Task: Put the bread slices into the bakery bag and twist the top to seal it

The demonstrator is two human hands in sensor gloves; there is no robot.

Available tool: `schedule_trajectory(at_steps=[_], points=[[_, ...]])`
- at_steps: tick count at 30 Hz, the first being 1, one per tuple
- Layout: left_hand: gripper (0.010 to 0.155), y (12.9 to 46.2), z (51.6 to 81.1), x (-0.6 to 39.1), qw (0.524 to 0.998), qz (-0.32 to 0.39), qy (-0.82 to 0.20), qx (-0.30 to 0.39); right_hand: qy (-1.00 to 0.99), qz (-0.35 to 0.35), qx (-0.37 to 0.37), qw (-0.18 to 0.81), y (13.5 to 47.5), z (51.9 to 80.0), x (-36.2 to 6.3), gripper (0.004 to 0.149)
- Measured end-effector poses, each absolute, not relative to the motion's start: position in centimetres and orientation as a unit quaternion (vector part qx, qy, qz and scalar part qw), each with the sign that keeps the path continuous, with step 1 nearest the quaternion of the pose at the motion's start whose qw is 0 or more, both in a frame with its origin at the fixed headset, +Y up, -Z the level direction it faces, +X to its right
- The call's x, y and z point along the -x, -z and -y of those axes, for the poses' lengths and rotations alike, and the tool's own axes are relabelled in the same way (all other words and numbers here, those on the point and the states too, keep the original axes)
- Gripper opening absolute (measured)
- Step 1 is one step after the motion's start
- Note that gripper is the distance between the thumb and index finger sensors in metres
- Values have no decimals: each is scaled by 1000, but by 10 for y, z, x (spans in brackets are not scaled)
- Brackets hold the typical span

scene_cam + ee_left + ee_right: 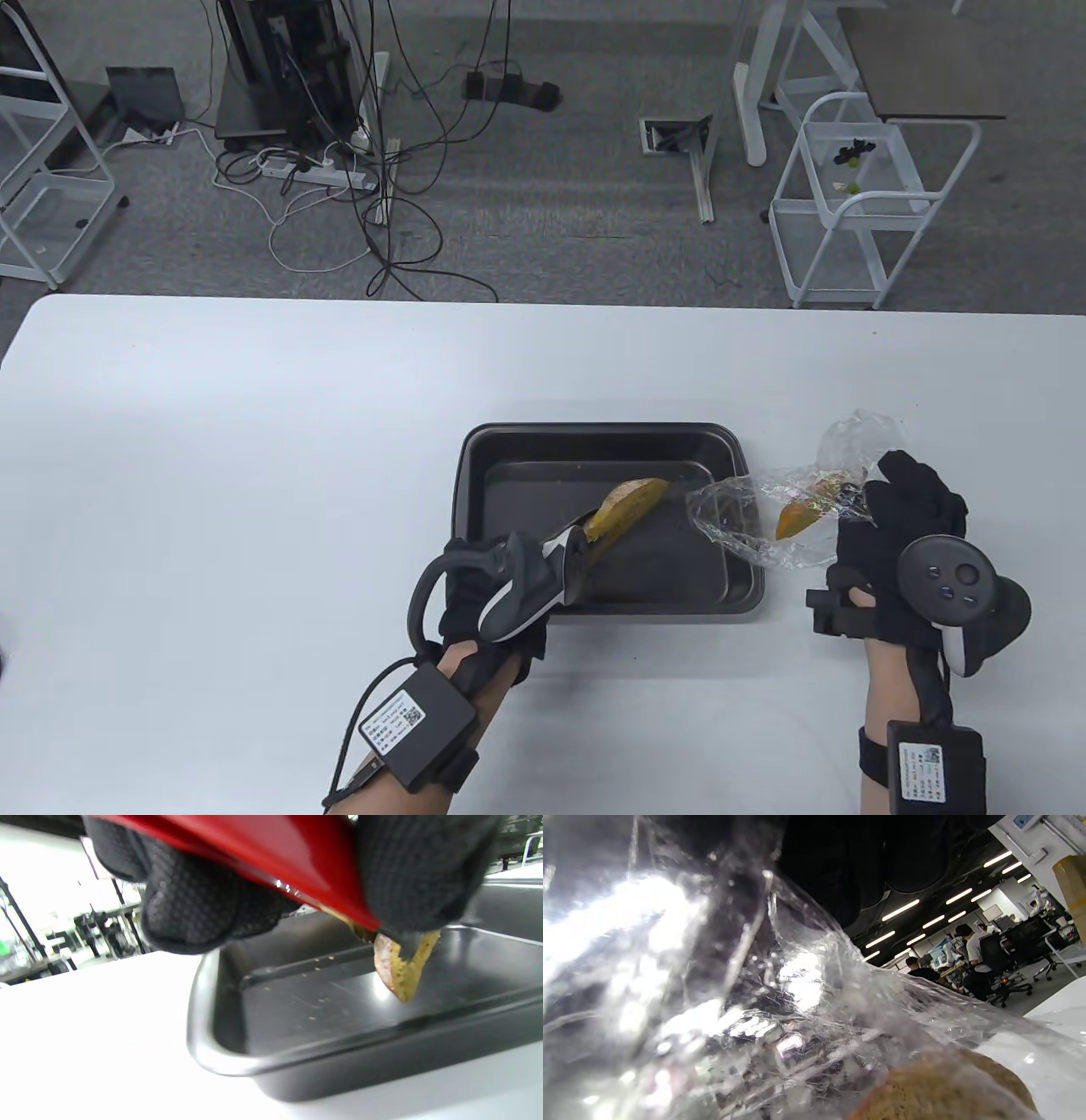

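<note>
My left hand (551,577) grips red tongs (297,861), its gloved fingers (191,908) curled round them. The tongs pinch a yellow-brown bread slice (628,505) that hangs tilted just above the floor of a dark baking tray (594,431). The same bread slice (401,971) dangles from the tong tip in the left wrist view. To the right of the tray, my right hand (882,509) holds a crumpled clear bakery bag (764,518), its mouth facing the tray. Another bread slice (796,516) lies inside it. The bag (734,1005) fills the right wrist view, with bread (946,1086) at the bottom.
The tray (220,1056) sits on a white table (254,475) near its front middle. Beyond the far edge are a floor with cables (356,170), a white wire cart (865,204) and desk legs.
</note>
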State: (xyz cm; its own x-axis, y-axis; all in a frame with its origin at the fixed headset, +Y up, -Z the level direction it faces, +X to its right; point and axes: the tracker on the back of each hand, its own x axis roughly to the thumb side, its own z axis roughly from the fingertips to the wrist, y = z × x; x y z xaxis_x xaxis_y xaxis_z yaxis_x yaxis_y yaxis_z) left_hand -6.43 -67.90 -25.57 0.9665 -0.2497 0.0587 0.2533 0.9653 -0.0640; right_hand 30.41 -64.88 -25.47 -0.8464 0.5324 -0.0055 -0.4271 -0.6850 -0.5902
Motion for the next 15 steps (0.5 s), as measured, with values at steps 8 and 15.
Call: schedule_trajectory(at_steps=[8,15], points=[[72,221,667,90,980,63,173,-70,-921,295,105,232,261,661,-307,43],[72,194,651,86,976,94,173,-94,-932,304,93,173,264,672,-291,43]])
